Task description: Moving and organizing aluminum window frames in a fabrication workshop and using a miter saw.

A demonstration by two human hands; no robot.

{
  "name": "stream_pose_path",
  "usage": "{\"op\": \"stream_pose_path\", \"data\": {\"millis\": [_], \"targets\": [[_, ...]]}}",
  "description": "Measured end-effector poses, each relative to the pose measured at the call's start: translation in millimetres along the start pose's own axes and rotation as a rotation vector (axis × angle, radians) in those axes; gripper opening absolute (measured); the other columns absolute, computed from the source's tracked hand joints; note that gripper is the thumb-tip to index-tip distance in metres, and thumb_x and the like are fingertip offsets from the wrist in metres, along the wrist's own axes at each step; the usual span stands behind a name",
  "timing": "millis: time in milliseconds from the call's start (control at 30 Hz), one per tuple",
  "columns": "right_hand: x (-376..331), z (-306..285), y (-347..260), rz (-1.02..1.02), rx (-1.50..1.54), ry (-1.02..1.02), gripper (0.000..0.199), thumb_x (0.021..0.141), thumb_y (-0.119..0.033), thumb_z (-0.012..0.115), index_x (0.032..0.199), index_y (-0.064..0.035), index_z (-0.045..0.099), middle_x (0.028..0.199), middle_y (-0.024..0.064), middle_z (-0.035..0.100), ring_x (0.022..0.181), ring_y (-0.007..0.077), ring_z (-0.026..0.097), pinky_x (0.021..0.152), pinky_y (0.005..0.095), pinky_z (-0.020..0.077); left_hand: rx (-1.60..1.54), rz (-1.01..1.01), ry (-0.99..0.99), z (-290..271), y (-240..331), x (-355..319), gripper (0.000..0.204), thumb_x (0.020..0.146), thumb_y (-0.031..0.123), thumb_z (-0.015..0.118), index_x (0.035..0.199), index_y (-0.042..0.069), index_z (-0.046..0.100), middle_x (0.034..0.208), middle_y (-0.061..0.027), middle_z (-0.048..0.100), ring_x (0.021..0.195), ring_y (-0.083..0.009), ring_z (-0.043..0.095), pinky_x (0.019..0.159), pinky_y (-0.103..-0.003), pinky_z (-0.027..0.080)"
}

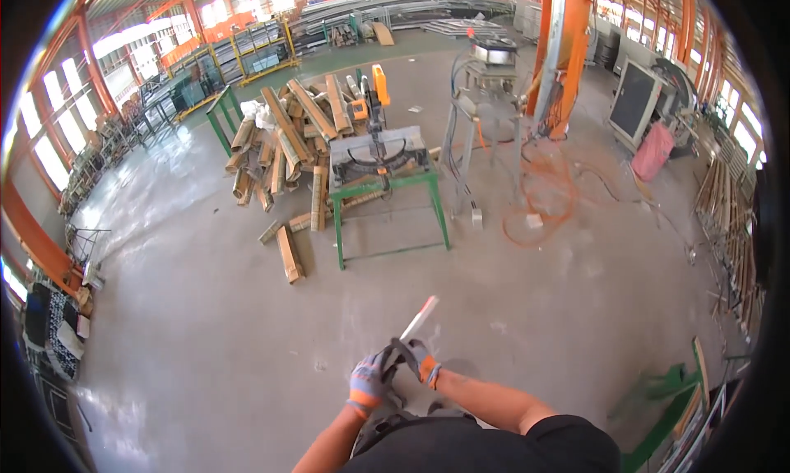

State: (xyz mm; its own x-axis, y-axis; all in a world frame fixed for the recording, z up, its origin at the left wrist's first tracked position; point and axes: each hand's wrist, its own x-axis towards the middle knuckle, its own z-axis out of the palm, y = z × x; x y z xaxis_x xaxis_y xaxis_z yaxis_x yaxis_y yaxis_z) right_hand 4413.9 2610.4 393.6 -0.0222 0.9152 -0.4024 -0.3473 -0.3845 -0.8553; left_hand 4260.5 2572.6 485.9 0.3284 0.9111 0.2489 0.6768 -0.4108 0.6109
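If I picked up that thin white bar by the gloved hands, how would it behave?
The white bar is probably stiff, since it juts straight beyond the right hand; likely light, being so slim.

A smooth grey-brown floor [247, 333] fills the hall, glossy with daylight toward its left edge, where tall windows [80, 86] stand between orange columns [97, 66]. A green strip [346, 59] crosses its far side under yellow racks [290, 42]. Mid-floor stands a green-legged table [441, 218].
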Motion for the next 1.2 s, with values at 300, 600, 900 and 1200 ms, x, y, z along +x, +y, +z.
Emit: {"op": "stream_pose_path", "data": {"millis": [300, 600, 900, 1200], "targets": [[336, 5, -176, -0.057, 0.116, 0.173, 0.045, 0.092, -0.049, 0.056, 0.086, -0.0044, 0.063, 0.079, 0.0127, 0.068, 0.065, 0.0236, 0.067, 0.061, 0.0367, 0.0553, -0.131, -0.172, 0.092, -104, -269, 229, 0.026, 0.081, 0.01, 0.065, 0.107, 0.008, 0.062, 0.091, -0.0156, 0.066, 0.084, -0.0351, 0.064, 0.073, -0.042, 0.051], [618, -69, -370, -0.311, -0.013, 0.379, 0.032, 0.095, -0.034, 0.054, 0.099, -0.0032, 0.062, 0.087, 0.0107, 0.068, 0.075, 0.0203, 0.065, 0.066, 0.034, 0.0517, 0.13, -0.175, 0.009, -139, -460, 552, 0.024, 0.085, 0.025, 0.064, 0.104, 0.011, 0.063, 0.093, -0.0134, 0.067, 0.084, -0.0346, 0.064, 0.073, -0.042, 0.051], [944, 102, -732, -0.833, -1.213, 0.568, 0.068, 0.092, -0.049, 0.052, 0.134, 0.004, 0.043, 0.132, 0.0243, 0.053, 0.124, 0.0378, 0.048, 0.102, 0.0405, 0.0401, 0.115, -0.223, 0.075, -88, -575, 794, 0.026, 0.084, 0.02, 0.063, 0.107, 0.007, 0.061, 0.098, -0.0161, 0.065, 0.092, -0.0352, 0.062, 0.08, -0.042, 0.05], [1143, 193, -829, -0.531, -1.908, 0.633, 0.041, 0.091, -0.025, 0.043, 0.122, -0.003, 0.061, 0.12, 0.0191, 0.063, 0.109, 0.0331, 0.063, 0.094, 0.0421, 0.0495, 0.263, -0.039, -0.057, -39, -687, 1079, 0.037, 0.08, 0.023, 0.069, 0.115, 0.01, 0.061, 0.114, -0.0182, 0.057, 0.103, -0.0368, 0.056, 0.091, -0.043, 0.045]]}}
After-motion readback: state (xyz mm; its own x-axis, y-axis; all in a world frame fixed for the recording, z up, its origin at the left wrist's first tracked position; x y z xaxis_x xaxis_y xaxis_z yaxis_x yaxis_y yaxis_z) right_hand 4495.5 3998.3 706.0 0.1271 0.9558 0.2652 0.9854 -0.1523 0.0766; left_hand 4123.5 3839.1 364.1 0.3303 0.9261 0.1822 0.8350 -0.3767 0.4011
